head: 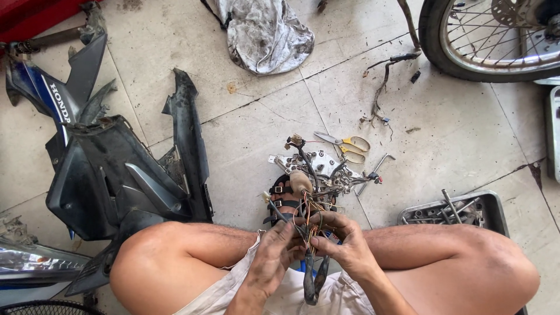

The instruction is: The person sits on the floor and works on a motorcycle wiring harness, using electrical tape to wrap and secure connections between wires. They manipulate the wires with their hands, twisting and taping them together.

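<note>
**Both hands on a wire bundle**

Head view: left hand (273,252) and right hand (344,245) both pinching the wire bundle (308,224) above the lap, between the knees. Scissors (349,147) lying on the tiled floor (466,134); tool tray (452,210) near its right edge.

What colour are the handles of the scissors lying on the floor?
Yellow: the scissors lie on the tiles beyond the hands, clear in the head view.

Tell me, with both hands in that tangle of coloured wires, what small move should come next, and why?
Probably tease one wire free of the wire bundle. The left hand and right hand both pinch it between the knees, strands crossed and knotted. The scissors lie out of reach on the floor, so separating comes before cutting.
</note>
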